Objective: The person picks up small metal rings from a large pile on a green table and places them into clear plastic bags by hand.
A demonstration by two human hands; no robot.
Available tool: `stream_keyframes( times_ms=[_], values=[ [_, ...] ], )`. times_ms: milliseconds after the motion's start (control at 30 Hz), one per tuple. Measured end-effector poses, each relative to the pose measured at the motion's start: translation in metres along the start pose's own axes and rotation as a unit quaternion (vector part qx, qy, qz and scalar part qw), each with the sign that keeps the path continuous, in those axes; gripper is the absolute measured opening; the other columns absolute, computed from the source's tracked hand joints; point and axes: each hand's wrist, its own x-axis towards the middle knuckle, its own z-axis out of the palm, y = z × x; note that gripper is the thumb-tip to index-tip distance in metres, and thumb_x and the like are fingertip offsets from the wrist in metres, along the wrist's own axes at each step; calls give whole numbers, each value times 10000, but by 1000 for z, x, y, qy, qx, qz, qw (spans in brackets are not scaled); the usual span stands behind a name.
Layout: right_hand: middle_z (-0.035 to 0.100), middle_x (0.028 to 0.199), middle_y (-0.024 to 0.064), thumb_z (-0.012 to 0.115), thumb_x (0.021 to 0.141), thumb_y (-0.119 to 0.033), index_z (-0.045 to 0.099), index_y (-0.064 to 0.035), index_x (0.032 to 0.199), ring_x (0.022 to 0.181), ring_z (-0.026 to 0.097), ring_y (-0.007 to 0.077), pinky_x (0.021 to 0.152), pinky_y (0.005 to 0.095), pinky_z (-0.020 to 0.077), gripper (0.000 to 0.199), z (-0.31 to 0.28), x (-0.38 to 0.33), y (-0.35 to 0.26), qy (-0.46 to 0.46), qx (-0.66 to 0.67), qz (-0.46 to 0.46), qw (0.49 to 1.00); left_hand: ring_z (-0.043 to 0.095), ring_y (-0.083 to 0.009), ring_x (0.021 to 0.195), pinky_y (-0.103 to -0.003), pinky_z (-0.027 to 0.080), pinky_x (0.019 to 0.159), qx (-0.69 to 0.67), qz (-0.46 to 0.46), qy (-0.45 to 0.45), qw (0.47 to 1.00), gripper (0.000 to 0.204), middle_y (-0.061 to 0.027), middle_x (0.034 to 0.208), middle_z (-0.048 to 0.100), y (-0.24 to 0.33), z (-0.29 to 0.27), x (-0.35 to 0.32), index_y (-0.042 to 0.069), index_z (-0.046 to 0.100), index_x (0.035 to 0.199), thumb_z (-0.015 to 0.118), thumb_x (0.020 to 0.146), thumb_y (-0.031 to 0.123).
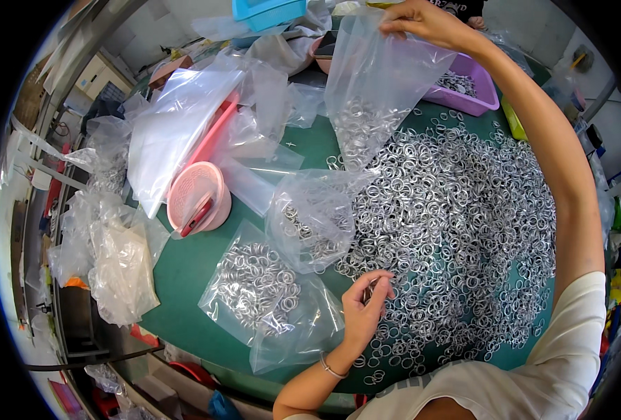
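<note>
While the right hand [421,22] pinches a bag [364,70] by its top, rings [364,129] inside, beside the heap [457,210] on the bench [191,269], left hand [365,304] near the heap, fingers curled, hold unclear.

Loose rings [450,210] on table [179,280], bagged rings [258,287] left, tub [468,105] apparently just behind.

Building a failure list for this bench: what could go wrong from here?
1. The right hand pinches the upright clear bag near its top; a slip might spill its rings.
2. Loose rings spread close to the person's shirt, which could brush some off the green table.
</note>
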Motion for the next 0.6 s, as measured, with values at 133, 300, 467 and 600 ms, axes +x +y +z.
stream_keyframes(
  times_ms=[133,300,467,600],
  values=[
    [548,655,13,558,889,-173,635,11,838,626,500,87,593,245,412,206,2,-9,13,33,-50,-16,998,392,11,474,-144,291,421,-25,10,15,1000,151,16,671,574,-2,4,0,46,627,997,555,904,141],
    [470,599,14,530,906,-190,628,9,886,615,477,92,625,244,402,223,5,-31,57,36,-104,44,993,394,13,478,-142,295,423,-18,12,14,1000,152,17,672,571,-3,5,0,50,627,1004,556,903,140],
    [451,609,13,519,915,-201,615,12,887,606,455,98,607,251,393,236,6,-46,82,46,-126,88,987,528,-54,650,-172,368,466,1,-8,-5,1000,151,-28,739,585,-1,3,0,17,598,997,526,915,121],
    [626,787,90,540,876,-230,646,-2,887,720,579,219,684,314,438,252,12,-52,61,66,-174,97,978,520,-50,644,-170,363,466,8,-9,-4,1000,149,-27,741,585,0,2,-1,18,597,1003,521,914,111]
  ],
)
